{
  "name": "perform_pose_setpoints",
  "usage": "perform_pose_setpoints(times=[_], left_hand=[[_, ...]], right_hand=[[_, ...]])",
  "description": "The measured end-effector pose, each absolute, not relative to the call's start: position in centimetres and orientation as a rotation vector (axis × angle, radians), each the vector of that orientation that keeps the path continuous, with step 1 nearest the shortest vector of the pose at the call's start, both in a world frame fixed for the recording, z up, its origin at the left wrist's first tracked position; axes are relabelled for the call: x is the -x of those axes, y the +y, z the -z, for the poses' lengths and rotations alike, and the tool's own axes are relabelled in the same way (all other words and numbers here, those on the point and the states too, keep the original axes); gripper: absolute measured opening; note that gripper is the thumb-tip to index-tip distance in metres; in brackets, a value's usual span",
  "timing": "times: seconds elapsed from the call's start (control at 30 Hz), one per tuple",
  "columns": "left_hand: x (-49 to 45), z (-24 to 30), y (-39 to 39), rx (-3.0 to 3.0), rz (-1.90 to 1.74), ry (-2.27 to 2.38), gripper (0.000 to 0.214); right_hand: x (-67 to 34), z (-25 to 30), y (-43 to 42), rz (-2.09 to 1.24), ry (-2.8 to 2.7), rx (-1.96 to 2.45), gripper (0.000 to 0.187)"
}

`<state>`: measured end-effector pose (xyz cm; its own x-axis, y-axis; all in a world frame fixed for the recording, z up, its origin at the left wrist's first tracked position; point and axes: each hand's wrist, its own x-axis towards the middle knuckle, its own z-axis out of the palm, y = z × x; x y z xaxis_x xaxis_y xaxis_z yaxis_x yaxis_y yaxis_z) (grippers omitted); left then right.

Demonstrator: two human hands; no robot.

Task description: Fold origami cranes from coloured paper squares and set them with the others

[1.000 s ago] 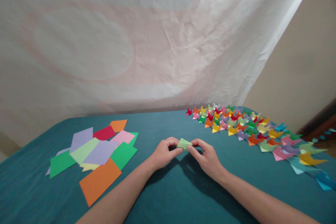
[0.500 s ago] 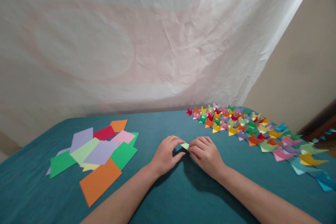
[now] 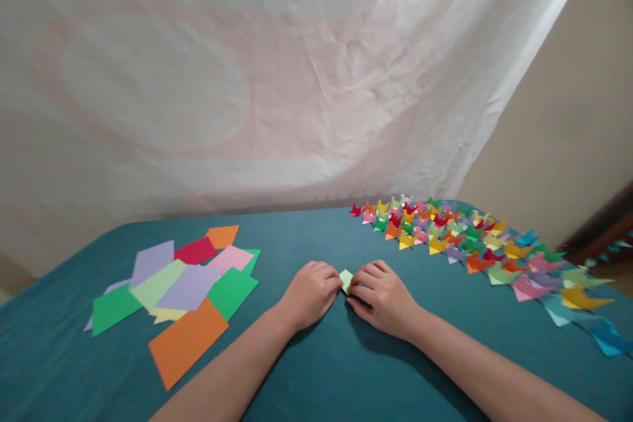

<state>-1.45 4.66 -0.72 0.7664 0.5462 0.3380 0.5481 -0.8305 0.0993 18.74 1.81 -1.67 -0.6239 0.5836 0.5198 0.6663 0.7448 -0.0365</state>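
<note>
Dim, soft light, brightest at upper right; dark shadows beneath both hands point(image 3: 310, 293) point(image 3: 384, 295)

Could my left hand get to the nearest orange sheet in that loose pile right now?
Probably yes: nothing seems to cover the orange sheet, which lies beside the left forearm, though the left hand is at the small pale green paper.

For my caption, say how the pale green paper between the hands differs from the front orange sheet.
The green paper looks far smaller than the orange sheet. The green paper is pale, the orange sheet vivid. The green paper sits between the left hand and right hand; the orange sheet lies clear of both. Both are paper.
</note>
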Motion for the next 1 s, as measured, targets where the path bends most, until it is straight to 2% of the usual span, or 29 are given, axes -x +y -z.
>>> perform_pose_setpoints(times=[0.3,0.47,0.53,0.73,1.0], left_hand=[[1.7,0.6,4.8,3.042,0.568,-0.85,0.029],[1.7,0.9,4.9,3.045,0.563,-0.853,0.032],[1.7,0.9,4.9,3.039,0.564,-0.857,0.033],[1.6,1.0,5.0,3.005,0.591,-0.858,0.03],[1.4,0.8,4.9,3.003,0.568,-0.854,0.026]], right_hand=[[-20.7,1.4,2.8,0.016,-2.244,1.171,0.016],[-21.1,2.5,3.8,-0.513,-1.968,1.295,0.01],[-21.0,2.8,3.9,-0.609,-1.898,1.326,0.008],[-20.8,2.8,3.7,-0.409,-1.909,1.453,0.004],[-20.4,3.2,3.5,-0.359,-1.968,1.515,0.006]])
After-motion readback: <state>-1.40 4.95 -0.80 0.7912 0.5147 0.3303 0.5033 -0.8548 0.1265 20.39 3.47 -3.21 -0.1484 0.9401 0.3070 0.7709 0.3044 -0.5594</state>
